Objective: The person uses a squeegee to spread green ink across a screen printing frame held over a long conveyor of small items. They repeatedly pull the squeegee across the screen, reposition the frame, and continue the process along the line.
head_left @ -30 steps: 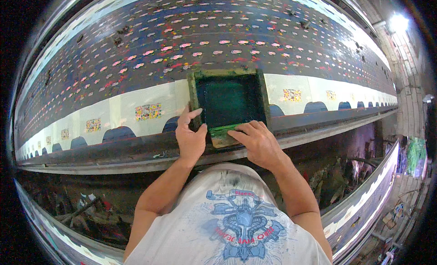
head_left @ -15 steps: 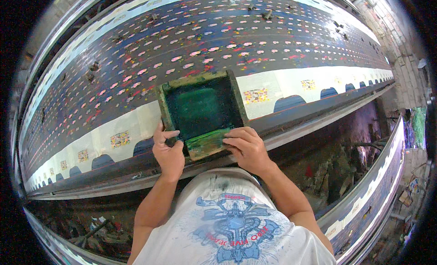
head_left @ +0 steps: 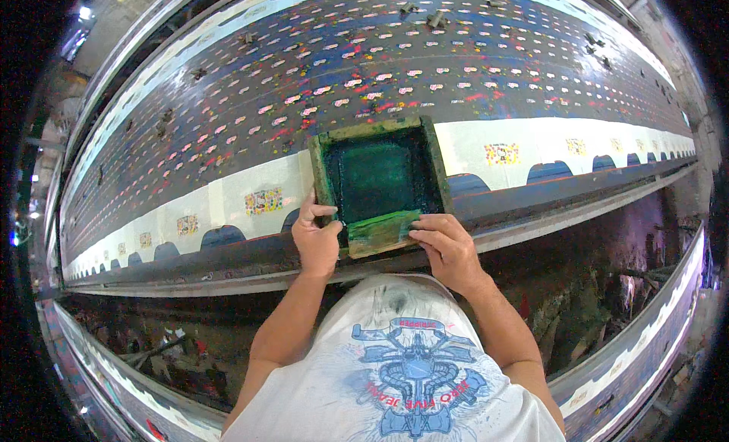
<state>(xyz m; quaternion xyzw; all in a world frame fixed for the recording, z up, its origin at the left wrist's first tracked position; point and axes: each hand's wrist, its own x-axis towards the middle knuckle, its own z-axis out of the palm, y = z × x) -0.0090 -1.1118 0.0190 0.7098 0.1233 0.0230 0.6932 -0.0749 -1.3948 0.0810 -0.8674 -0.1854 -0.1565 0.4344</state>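
A screen-printing frame [head_left: 324, 162] with dark wooden sides and a green-inked middle is over the near edge of a pale cloth strip [head_left: 463, 138]. My left hand [head_left: 317, 241] grips its near left corner, thumb and fingers closed on the side. Along the near side is a green-stained wooden slat [head_left: 383, 233], perhaps a squeegee. My right hand [head_left: 446, 248] pinches the slat's right end. Small multicoloured prints, such as a yellow-dotted print [head_left: 263, 200] and another print [head_left: 501, 154], sit on the strip at either side of the frame. What lies under the frame is hidden.
Beyond the strip, a long dark table [head_left: 304, 85] bears rows of small pink and white marks. Several small dark blocks [head_left: 437, 20] lie on it. A pale rail [head_left: 524, 235] runs along its near edge. Another long table [head_left: 645, 343] stands at the lower right.
The view has turned, so the scene sits farther right. Against the prints, the frame has shifted left along the strip, opening a gap to the right print. Both hands keep their hold.
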